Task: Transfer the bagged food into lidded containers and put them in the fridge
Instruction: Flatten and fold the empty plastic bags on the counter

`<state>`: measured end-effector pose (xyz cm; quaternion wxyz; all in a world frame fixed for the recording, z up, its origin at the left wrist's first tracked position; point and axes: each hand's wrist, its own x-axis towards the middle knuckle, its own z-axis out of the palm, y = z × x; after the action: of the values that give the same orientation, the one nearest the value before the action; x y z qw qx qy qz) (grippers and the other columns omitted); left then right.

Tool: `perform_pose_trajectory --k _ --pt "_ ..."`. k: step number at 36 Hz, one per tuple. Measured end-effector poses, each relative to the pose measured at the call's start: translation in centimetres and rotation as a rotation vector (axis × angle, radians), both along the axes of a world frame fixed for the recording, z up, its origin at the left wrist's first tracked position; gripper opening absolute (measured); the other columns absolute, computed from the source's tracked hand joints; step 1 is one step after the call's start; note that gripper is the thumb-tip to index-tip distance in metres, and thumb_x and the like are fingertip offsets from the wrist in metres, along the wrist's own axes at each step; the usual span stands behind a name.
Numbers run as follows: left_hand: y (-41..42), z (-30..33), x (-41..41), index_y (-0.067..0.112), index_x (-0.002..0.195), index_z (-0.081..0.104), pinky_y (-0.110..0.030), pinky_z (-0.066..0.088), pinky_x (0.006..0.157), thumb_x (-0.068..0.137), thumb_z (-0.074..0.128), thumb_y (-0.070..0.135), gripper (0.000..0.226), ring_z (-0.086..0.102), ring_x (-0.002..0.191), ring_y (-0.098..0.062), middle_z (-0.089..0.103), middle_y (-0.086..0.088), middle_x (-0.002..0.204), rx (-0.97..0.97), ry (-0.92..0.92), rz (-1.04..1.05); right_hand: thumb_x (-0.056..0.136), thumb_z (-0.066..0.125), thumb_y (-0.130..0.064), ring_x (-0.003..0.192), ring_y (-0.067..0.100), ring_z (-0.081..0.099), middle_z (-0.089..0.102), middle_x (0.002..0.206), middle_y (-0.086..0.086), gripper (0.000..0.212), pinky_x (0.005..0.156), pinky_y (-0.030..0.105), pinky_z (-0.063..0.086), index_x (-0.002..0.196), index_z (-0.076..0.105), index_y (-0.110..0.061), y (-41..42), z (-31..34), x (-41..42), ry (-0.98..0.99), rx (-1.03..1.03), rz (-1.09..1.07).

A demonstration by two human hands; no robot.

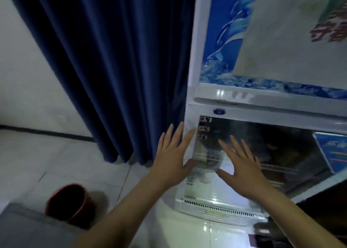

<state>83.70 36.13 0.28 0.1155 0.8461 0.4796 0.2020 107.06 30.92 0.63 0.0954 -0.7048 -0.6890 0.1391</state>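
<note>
Both hands are spread flat, fingers straight and holding nothing: the left hand (pixel 173 154) at the white frame edge of the glass-doored white fridge (pixel 244 108), the right hand (pixel 242 165) on its glass. A dark blue curtain (pixel 116 69) hangs beside it.

Fridge (pixel 281 105) cut off right, shelf contents (pixel 272 150) behind glass blurred

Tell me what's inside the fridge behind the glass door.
Through the glass door, wire shelves and dim shapes show; glare and both hands hide the rest, so no containers can be made out.
</note>
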Motion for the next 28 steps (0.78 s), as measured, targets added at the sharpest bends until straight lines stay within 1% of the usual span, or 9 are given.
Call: perform_pose_trajectory --k 4,7,9,11,13,16,19,24,28 --pt "-5.3 -1.1 -3.1 0.042 0.157 0.011 -0.035 0.0 0.125 0.093 0.064 0.036 0.083 -0.011 0.154 -0.014 -0.003 0.012 0.168 -0.172 -0.235 0.321 0.09 0.061 -0.054 0.152 0.011 -0.012 -0.014 0.162 -0.02 0.081 0.121 0.046 0.007 0.147 0.004 -0.058 -0.5 -0.3 -3.3 0.214 -0.008 0.124" --pt "-9.9 -2.9 -5.1 0.039 0.158 0.012 -0.03 -0.002 0.124 0.094 0.063 0.035 0.081 -0.007 0.155 -0.012 -0.004 0.019 0.163 -0.295 -0.277 0.564 0.089 0.064 -0.049 0.153 0.01 -0.002 0.003 0.166 -0.014 0.075 0.122 0.041 0.012 0.15 0.019 -0.051 -1.3 -1.1 -6.0 0.365 -0.034 0.198" --pt "-12.9 -4.0 -6.1 0.037 0.158 0.013 -0.032 0.002 0.124 0.094 0.063 0.037 0.082 -0.006 0.155 -0.015 -0.003 0.017 0.163 -0.387 -0.276 0.723 0.089 0.062 -0.05 0.152 0.009 0.002 0.007 0.165 -0.016 0.073 0.122 0.042 0.015 0.151 0.023 -0.049 -2.1 -2.2 -7.6 0.423 -0.084 0.264" --pt "-15.9 -4.7 -6.9 0.037 0.158 0.013 -0.038 0.008 0.126 0.094 0.064 0.038 0.082 -0.004 0.155 -0.017 -0.001 0.011 0.167 -0.446 -0.257 0.864 0.089 0.059 -0.053 0.152 0.012 0.002 0.006 0.165 -0.017 0.074 0.121 0.044 0.018 0.151 0.02 -0.049 -2.8 -3.4 -9.2 0.388 -0.155 0.362" --pt "-19.2 -5.1 -7.7 0.036 0.157 0.014 -0.039 0.011 0.125 0.093 0.065 0.039 0.082 -0.002 0.156 -0.017 0.002 0.008 0.168 -0.466 -0.236 0.995 0.089 0.06 -0.054 0.153 0.015 0.004 0.01 0.165 -0.014 0.073 0.121 0.044 0.018 0.152 0.022 -0.046 -3.2 -4.4 -10.6 0.353 -0.221 0.45" --pt "-24.3 -5.5 -8.3 0.04 0.156 0.017 -0.038 0.011 0.125 0.091 0.067 0.038 0.082 0.001 0.156 -0.018 0.009 0.01 0.167 -0.479 -0.226 1.157 0.09 0.06 -0.054 0.152 0.015 0.007 0.017 0.164 -0.011 0.072 0.122 0.043 0.016 0.152 0.024 -0.044 -3.4 -5.1 -13.1 0.374 -0.315 0.542" --pt "-29.1 -5.7 -8.9 0.044 0.156 0.016 -0.039 0.014 0.125 0.091 0.065 0.042 0.081 0.0 0.156 -0.017 0.005 0.012 0.168 -0.54 -0.249 1.302 0.091 0.059 -0.053 0.152 0.013 0.007 0.017 0.164 -0.01 0.07 0.122 0.043 0.016 0.152 0.026 -0.043 -4.3 -5.3 -16.3 0.394 -0.371 0.66" --pt "-34.3 -5.1 -11.3 0.044 0.155 0.017 -0.041 0.017 0.124 0.091 0.066 0.046 0.08 0.003 0.156 -0.019 0.005 0.009 0.168 -0.567 -0.308 1.485 0.09 0.054 -0.057 0.151 0.007 0.004 0.012 0.164 -0.017 0.068 0.123 0.039 0.012 0.15 0.024 -0.048 -7.3 -4.6 -21.9 0.437 -0.454 0.808" --pt "-36.1 -5.5 -14.3 0.043 0.156 0.016 -0.041 0.015 0.125 0.092 0.065 0.048 0.081 0.001 0.156 -0.019 0.001 0.01 0.168 -0.546 -0.361 1.546 0.089 0.057 -0.056 0.15 0.005 0.007 0.014 0.162 -0.02 0.066 0.123 0.043 0.015 0.147 0.027 -0.053 -9.3 -4.1 -25.5 0.449 -0.484 0.864"
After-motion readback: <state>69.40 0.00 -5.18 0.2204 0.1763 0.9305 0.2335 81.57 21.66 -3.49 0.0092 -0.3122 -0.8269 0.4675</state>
